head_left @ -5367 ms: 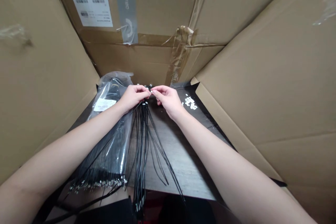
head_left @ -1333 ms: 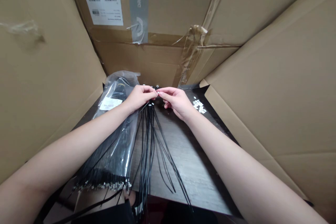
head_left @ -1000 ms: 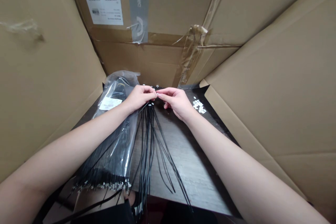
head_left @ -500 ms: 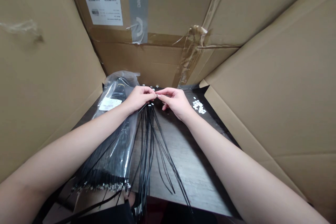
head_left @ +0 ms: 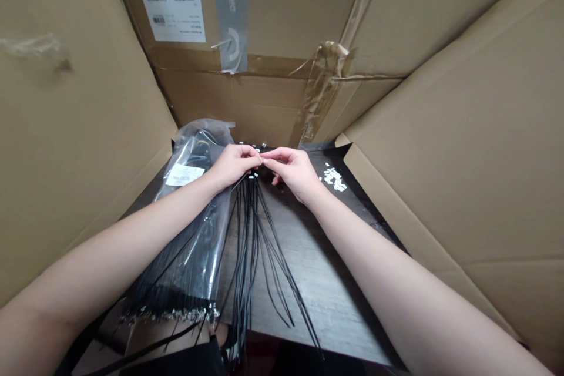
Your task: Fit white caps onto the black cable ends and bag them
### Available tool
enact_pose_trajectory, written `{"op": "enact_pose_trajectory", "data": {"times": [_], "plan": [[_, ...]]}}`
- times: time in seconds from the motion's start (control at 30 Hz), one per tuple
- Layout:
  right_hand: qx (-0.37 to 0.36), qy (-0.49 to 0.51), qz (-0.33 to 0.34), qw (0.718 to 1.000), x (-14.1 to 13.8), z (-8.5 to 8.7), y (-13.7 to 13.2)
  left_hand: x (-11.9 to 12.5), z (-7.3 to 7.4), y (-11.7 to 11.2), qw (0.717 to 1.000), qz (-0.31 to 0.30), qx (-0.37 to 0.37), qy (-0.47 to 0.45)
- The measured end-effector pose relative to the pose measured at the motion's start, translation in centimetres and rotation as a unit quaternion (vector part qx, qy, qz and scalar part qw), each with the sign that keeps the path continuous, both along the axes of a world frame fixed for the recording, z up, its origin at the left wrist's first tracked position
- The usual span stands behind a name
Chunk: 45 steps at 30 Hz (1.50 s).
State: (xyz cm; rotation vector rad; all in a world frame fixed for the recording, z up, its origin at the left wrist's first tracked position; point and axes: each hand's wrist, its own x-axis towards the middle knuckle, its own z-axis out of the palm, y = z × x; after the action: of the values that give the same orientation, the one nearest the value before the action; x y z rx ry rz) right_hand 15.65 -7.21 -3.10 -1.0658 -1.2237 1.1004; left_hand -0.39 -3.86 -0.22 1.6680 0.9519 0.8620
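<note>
My left hand (head_left: pixel 238 164) is closed in a pinch on a thin black wire (head_left: pixel 239 181), which trails down from under its fingers. Fingertip to fingertip with it, my right hand (head_left: pixel 293 171) pinches too; whatever sits between its fingers is too small to make out. Just below both hands hangs a bundle of black wires (head_left: pixel 250 235) with small white connectors (head_left: pixel 253 175) at the upper ends, spread over the table toward me. A pile of loose white connectors (head_left: pixel 335 179) lies to the right of my right hand.
A clear plastic bag (head_left: pixel 194 229) full of black wires with metal-tipped ends lies under my left forearm. Cardboard walls stand left, right (head_left: pixel 462 147) and behind (head_left: pixel 264 97). The dark table (head_left: pixel 317 282) ends near my lap. A few white pieces (head_left: pixel 263 145) lie beyond my hands.
Almost nothing differs. Both hands keep the same pinch, with only a tiny shift at the fingertips.
</note>
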Motion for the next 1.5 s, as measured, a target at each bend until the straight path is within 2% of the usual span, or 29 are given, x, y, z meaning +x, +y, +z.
{"op": "enact_pose_trajectory", "data": {"times": [0.13,0.43,0.6,1.07,1.3,1.5], "plan": [[-0.006,0.035,-0.011,0.999,-0.17,0.12,-0.18,0.16,0.14,-0.07,1.0,0.009,0.008,0.0],[-0.008,0.04,-0.039,0.998,-0.17,-0.28,0.02,0.13,-0.17,0.0,0.999,0.011,0.019,0.023],[-0.006,0.04,-0.031,0.999,-0.18,-0.09,0.07,-0.02,-0.24,0.06,0.999,0.01,0.036,0.029],[-0.01,0.046,-0.02,0.999,-0.04,-0.14,0.17,0.07,-0.23,0.16,1.0,0.012,0.019,0.02],[-0.004,0.023,0.021,0.999,0.04,-0.24,0.24,0.14,-0.16,0.17,0.999,0.005,0.021,0.024],[-0.008,0.028,0.021,0.999,0.23,-0.41,0.34,0.15,-0.2,0.24,1.0,0.011,0.008,0.019]]}}
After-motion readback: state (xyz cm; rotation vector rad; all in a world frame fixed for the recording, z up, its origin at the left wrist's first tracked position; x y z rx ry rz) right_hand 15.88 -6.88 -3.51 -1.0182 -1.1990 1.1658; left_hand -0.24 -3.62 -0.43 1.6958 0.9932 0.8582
